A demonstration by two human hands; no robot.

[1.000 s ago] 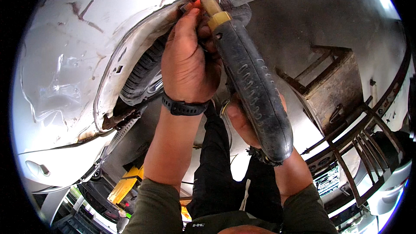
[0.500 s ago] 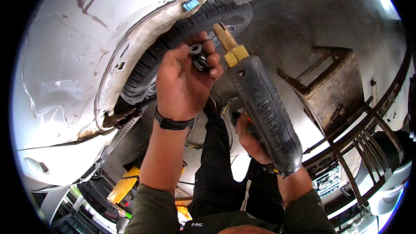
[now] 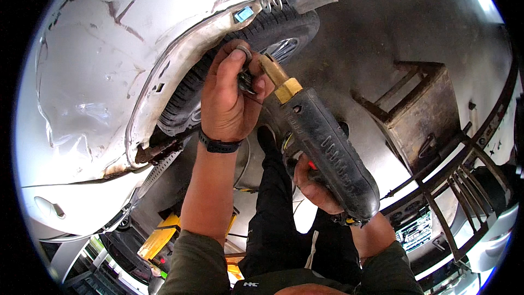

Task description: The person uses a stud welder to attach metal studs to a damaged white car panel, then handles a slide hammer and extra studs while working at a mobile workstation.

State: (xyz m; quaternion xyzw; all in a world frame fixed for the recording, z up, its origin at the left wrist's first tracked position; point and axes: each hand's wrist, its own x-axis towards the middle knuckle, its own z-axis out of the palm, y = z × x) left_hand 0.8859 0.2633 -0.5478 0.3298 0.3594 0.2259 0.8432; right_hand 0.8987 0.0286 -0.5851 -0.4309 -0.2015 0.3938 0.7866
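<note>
My left hand (image 3: 226, 90), with a black wristband below it, is closed around several metal washers. One washer (image 3: 245, 53) is pinched between thumb and forefinger, held up close to the slotted brass tip (image 3: 273, 71) of a black spot welding gun (image 3: 330, 147). Whether washer and tip touch I cannot tell. My right hand (image 3: 316, 186) grips the gun's handle, partly hidden behind its body; a red button shows by the fingers. Beyond my left hand is a white car body panel (image 3: 93, 98) with dents and scratches, curving over a black tire (image 3: 297, 24).
A few metal rings (image 3: 271, 3) stand on the wheel arch edge, beside a light blue clip (image 3: 243, 15). A rusty metal stand (image 3: 423, 112) is at the right, near a dark metal frame (image 3: 464, 202). Lower left lies a yellow object (image 3: 158, 237). Cables run by my feet.
My left hand has turned and brought one washer up between thumb and forefinger. The gun has shifted slightly left and down, its tip now nearer the fingers.
</note>
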